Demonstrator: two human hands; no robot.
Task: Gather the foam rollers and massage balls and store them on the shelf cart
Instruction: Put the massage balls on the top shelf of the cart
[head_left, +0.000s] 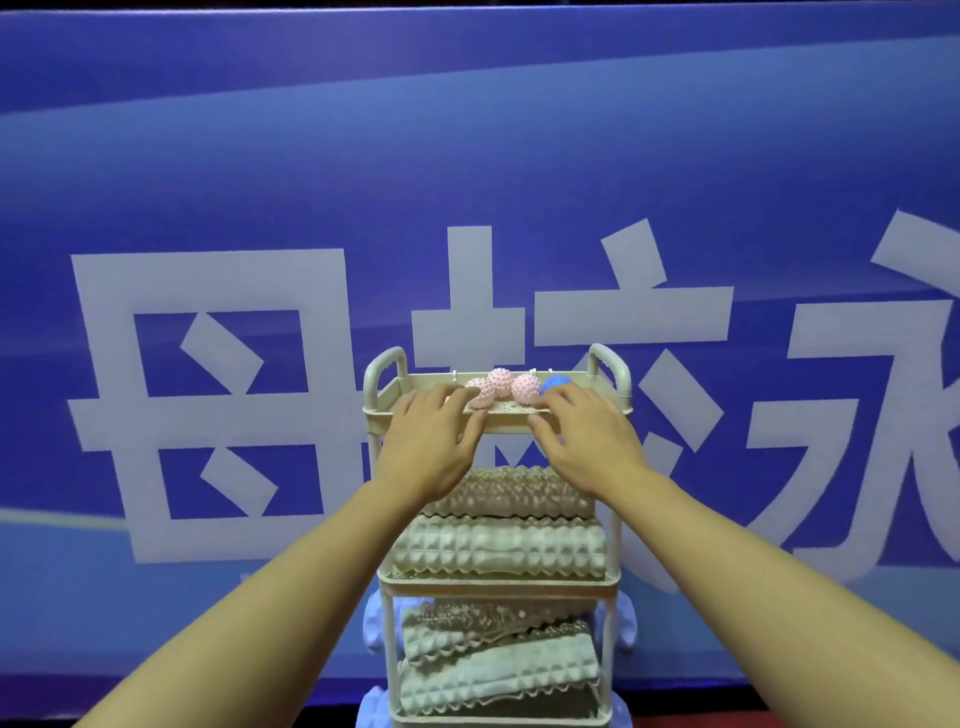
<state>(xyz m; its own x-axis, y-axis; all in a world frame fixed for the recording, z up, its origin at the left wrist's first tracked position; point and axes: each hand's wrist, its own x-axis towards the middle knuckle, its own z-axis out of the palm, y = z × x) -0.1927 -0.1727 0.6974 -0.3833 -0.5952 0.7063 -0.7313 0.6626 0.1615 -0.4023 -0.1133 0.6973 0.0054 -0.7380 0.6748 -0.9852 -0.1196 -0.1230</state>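
Observation:
A cream three-tier shelf cart (500, 422) stands in front of me. Its top tray holds three pink spiky massage balls (525, 388) and a blue one (555, 383). Ridged foam rollers (498, 545) lie on the middle tier, and more rollers (498, 670) fill the bottom tier. My left hand (431, 441) rests with straight fingers over the tray's front left rim, its fingertips touching a pink ball. My right hand (587, 436) lies flat over the front right rim, fingertips by the blue ball. Neither hand holds anything.
A large blue banner with white characters (208, 364) fills the wall right behind the cart. Pale blue studded objects (374, 618) stick out beside the cart's lower left and right. A red floor strip (779, 714) shows at the bottom.

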